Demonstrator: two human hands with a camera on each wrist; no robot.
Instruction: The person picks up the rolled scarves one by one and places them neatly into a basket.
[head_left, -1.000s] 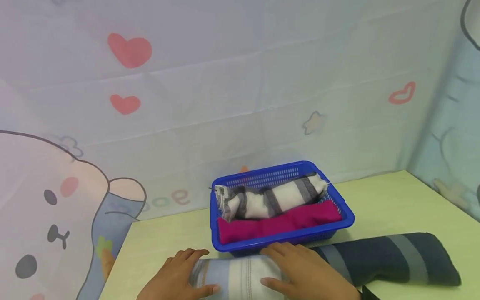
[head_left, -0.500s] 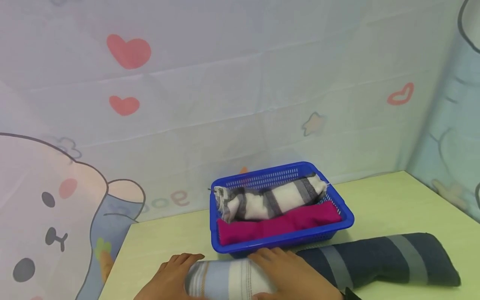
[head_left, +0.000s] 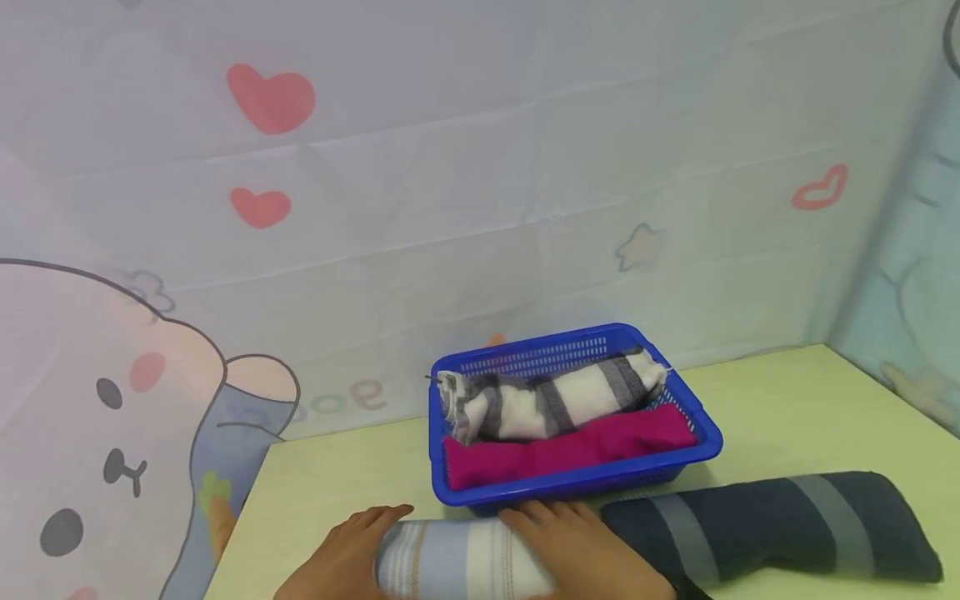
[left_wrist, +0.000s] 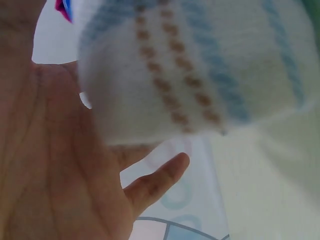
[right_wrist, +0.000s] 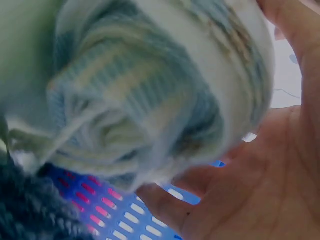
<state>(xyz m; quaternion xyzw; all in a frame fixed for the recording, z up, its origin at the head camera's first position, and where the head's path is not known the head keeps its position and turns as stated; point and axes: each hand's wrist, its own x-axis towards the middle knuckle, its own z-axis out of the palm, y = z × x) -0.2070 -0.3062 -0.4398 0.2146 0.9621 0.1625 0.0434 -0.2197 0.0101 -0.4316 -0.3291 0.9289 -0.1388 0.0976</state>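
Observation:
A rolled scarf (head_left: pixel 450 558) with pale blue, white and tan stripes lies at the bottom middle of the head view. My left hand (head_left: pixel 337 558) holds its left end, and my right hand (head_left: pixel 585 554) grips the right end, with fingers over the far side. Both thumbs are mostly cut off by the lower edge of the head view. The left wrist view shows the scarf roll (left_wrist: pixel 200 65) beside the palm, the little finger stretched out. Coiled layers and loose fringe show at the roll's end (right_wrist: pixel 130 100) in the right wrist view.
Just beyond the hands stands a blue plastic basket (head_left: pixel 577 482), holding a grey-and-white striped roll (head_left: pixel 592 396) and a magenta roll (head_left: pixel 570 450). A navy roll with grey bands (head_left: pixel 765 525) lies to the right on the pale yellow table (head_left: pixel 330 475). A printed curtain (head_left: pixel 450 208) hangs behind.
My right hand has shifted left along the striped scarf, closer to the left hand, uncovering more of the navy roll. Both thumbs have dropped toward the bottom edge. The view has swung slightly.

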